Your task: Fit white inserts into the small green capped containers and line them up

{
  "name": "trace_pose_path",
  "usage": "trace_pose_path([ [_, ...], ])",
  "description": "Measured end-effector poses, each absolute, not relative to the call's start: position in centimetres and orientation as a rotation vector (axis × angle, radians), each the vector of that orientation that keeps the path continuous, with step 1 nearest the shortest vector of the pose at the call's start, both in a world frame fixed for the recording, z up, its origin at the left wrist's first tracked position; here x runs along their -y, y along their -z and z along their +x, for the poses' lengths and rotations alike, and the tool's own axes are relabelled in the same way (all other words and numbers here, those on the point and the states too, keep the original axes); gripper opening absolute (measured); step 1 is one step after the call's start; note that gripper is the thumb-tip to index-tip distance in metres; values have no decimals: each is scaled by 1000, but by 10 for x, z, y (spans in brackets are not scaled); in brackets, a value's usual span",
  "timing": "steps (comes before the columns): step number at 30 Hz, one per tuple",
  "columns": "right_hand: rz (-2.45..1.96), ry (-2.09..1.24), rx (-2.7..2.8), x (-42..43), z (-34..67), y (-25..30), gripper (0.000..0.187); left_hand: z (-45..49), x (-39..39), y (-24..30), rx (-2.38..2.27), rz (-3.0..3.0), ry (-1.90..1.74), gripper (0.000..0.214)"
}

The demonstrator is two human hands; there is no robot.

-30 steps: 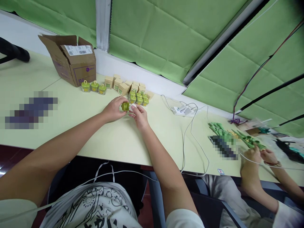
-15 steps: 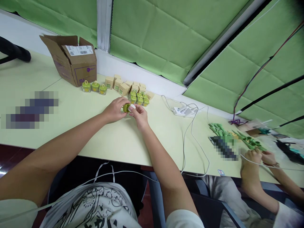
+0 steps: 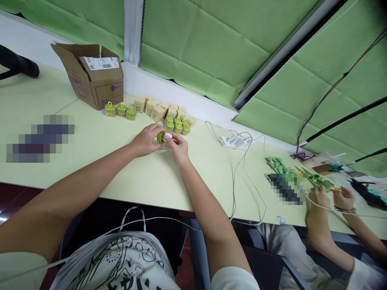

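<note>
My left hand (image 3: 145, 140) is closed around a small olive-green container (image 3: 160, 137), which is tipped so its open side faces right. My right hand (image 3: 179, 149) pinches a white rounded piece (image 3: 167, 136) at that opening; whether the piece sits partly inside is hard to tell. Just behind my hands stands a cluster of small clear containers with green handled lids (image 3: 177, 125). To the left, three more green-lidded containers (image 3: 121, 110) stand in a row.
Several small tan boxes (image 3: 157, 113) lie along the wall beside an open cardboard carton (image 3: 104, 90). A white power strip (image 3: 234, 141) with trailing cables lies to the right. Farther right, a co-worker's hands (image 3: 319, 201) are by green pieces (image 3: 279, 166).
My hands stay in nearly the same place, with the white piece shifted very slightly at the container's opening. The co-worker's hands at right have moved apart.
</note>
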State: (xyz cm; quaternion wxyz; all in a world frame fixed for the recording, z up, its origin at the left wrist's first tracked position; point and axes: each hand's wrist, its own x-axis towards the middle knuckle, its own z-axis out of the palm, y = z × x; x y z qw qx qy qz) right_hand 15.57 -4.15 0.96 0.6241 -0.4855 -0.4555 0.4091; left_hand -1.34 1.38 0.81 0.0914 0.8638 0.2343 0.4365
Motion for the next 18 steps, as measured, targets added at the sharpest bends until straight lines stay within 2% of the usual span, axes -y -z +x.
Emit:
trace_pose_path([
  [18, -1164, -859, 1080, 42, 157, -5, 63, -14, -10, -11, -706, 2533, -1288, 38],
])
